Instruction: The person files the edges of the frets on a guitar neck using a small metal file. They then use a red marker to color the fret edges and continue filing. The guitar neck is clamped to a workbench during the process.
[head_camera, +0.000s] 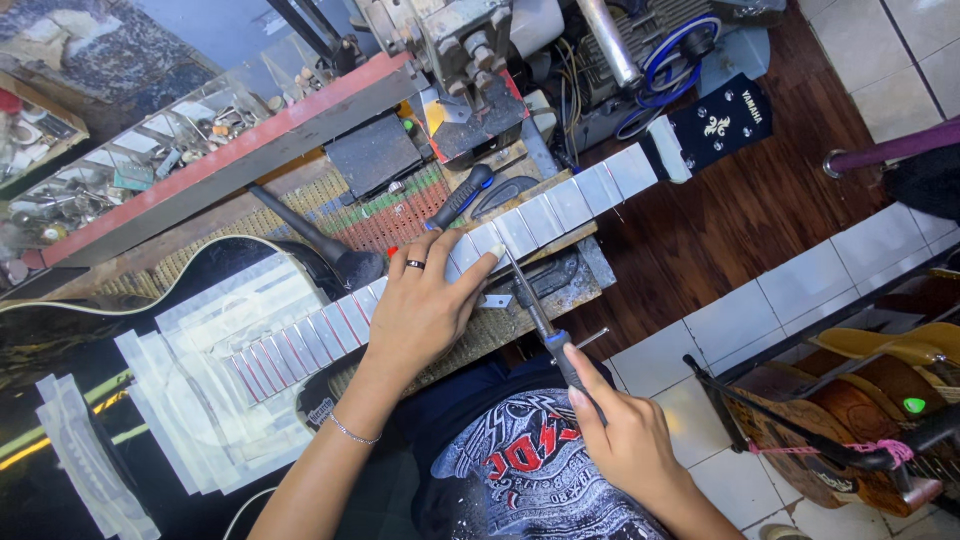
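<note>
The right hand (630, 440) pinches the blue handle of a slim file (535, 310), its tip reaching to 11 o'clock onto the taped guitar neck (520, 232). The left hand (425, 305) lies spread, pressing that neck to the counter (560, 290). The neck looks stiff but scratch-prone; the light file is best gripped at its handle. The black guitar body (120, 330) lies at 9 o'clock.

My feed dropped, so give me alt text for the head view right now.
The left hand presses on the taped fretboard of a black guitar lying across a workbench, while the right hand holds a blue-handled file against a fret beside the thumb. Other tools lie on the bench.
</note>
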